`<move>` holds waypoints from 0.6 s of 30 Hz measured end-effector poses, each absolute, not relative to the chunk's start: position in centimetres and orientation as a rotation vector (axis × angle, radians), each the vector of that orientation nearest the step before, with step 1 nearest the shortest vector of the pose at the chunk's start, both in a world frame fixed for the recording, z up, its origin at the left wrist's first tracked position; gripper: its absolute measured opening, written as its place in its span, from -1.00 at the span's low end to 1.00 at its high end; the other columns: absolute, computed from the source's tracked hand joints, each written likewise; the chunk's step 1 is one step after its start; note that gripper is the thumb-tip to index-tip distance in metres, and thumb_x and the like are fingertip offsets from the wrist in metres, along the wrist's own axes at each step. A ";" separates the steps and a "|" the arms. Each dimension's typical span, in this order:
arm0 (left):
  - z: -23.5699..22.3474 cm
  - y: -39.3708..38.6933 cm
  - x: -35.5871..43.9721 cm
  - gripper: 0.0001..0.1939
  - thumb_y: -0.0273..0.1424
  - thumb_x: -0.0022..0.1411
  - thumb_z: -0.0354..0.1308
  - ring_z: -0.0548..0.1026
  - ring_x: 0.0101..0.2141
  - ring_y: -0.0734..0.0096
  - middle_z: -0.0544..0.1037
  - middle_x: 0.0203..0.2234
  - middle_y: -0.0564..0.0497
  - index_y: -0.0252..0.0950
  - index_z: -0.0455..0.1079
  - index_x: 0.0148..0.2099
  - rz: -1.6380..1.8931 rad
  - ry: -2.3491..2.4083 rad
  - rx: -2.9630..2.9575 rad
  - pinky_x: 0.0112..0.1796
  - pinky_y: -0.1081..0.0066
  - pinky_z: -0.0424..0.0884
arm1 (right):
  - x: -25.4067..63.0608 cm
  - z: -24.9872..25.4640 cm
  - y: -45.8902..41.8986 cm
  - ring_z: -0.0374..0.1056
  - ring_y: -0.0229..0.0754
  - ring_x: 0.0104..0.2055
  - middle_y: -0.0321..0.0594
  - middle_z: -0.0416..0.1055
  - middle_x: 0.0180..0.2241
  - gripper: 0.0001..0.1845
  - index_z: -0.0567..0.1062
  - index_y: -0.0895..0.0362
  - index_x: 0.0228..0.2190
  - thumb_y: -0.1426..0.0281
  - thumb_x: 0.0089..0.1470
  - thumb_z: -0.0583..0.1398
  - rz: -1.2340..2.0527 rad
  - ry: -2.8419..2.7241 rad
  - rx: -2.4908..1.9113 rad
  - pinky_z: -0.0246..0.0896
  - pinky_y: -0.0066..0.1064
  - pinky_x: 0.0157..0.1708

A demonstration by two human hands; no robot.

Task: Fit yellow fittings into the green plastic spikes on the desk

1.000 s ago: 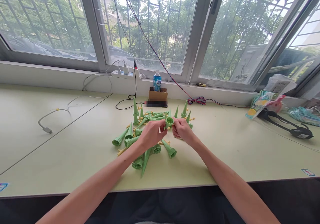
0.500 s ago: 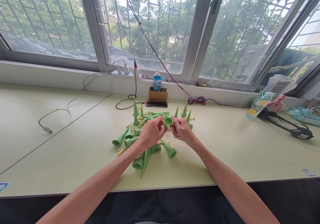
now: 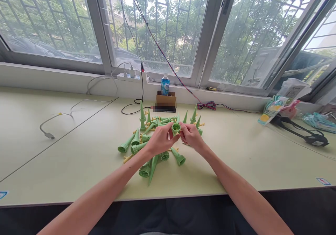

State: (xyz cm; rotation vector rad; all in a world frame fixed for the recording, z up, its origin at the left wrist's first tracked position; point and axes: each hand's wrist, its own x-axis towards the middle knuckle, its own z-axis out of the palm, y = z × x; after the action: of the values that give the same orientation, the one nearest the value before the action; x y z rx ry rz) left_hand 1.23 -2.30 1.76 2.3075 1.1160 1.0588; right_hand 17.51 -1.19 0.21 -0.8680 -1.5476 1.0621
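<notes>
A green plastic watering spike [image 3: 176, 128] is held above the table with its round socket facing me. My left hand [image 3: 163, 137] is closed on its left side, thumb and fingers around it. My right hand [image 3: 192, 134] is closed against its right side, fingertips by the rim; any small part between them is hidden. Under and around my hands lies a pile of similar spikes and yellow valve pieces. One loose spike [image 3: 178, 157] lies in front, and another spike [image 3: 126, 144] lies to the left. Several stand point-up behind, including one upright spike [image 3: 142, 116].
A blue-labelled bottle [image 3: 165, 84] stands behind a small cardboard box [image 3: 166, 99] near the window. A bundled red-and-black cable [image 3: 207, 105] lies at the back. To the right is a black strap [image 3: 301, 132], and a white charging cable [image 3: 49, 135] lies left.
The held spike has shifted slightly left and turned a little. My left fingers loosened from it and closed around it again. My right hand stays against its side.
</notes>
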 end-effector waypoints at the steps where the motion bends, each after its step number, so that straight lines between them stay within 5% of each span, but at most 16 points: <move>1: 1.8 -2.3 1.2 -0.75 -0.24 0.20 0.14 0.28 -0.64 0.55 0.47 -0.57 0.12 -0.25 0.17 -0.36 1.059 1.108 2.308 -0.56 0.47 0.16 | 17.5 0.2 -1.2 -0.06 -0.42 -0.80 -0.47 -0.01 -0.79 -0.40 0.14 0.09 -0.70 -0.03 0.16 0.10 1.063 -1.544 -0.868 -0.14 -0.50 -0.80; 18: 2.5 -3.0 1.4 -0.79 -0.30 0.16 0.14 0.24 -0.66 0.61 0.43 -0.57 0.14 -0.26 0.17 -0.39 1.009 1.070 2.208 -0.58 0.47 0.12 | 17.6 0.0 -1.0 -0.07 -0.41 -0.80 -0.47 -0.02 -0.79 -0.42 0.12 0.09 -0.69 0.00 0.17 0.08 1.047 -1.542 -0.865 -0.16 -0.51 -0.81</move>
State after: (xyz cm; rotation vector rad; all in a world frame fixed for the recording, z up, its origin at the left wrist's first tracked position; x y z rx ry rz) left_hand 1.38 -2.99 2.47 2.2082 1.0700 1.0087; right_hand 17.60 -0.95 -0.04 -0.8653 -1.5425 1.0470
